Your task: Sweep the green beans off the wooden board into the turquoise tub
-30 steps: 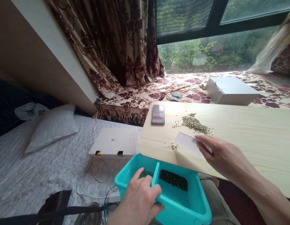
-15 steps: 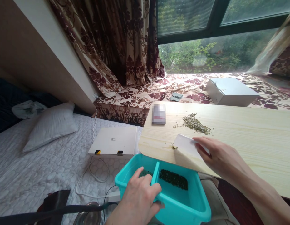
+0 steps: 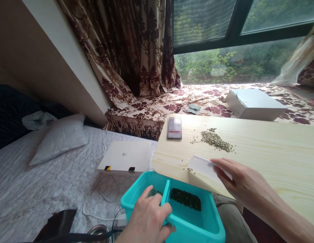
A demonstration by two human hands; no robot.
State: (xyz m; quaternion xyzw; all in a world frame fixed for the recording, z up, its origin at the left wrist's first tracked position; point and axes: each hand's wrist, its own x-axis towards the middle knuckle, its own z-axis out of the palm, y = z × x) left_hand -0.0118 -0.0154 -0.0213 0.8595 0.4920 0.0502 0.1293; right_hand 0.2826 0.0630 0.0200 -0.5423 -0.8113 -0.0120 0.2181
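My right hand (image 3: 238, 177) pinches a thin white scraper (image 3: 204, 166), held tilted against the pale wooden table (image 3: 268, 145) near its front edge. A few small greenish beans (image 3: 189, 169) lie at the scraper's left side. Farther back on the table is a loose spread of the same beans (image 3: 215, 140). My left hand (image 3: 151, 214) is closed over the near rim and divider of a turquoise two-part bin (image 3: 210, 229), just below the table edge. Dark green beans (image 3: 186, 199) lie in its right compartment; a few show in the left one, partly hidden by my fingers.
A small blurred-out packet (image 3: 174, 128) lies at the table's left end. Left of it, a white box (image 3: 127, 155) and a cable (image 3: 87, 214) rest on the quilted bed (image 3: 65, 179). A larger white box (image 3: 257, 104) sits on the window ledge.
The scraper and the few beans beside it have moved slightly toward the table's front edge. My left hand stays on the bin. The whole view has shifted a little.
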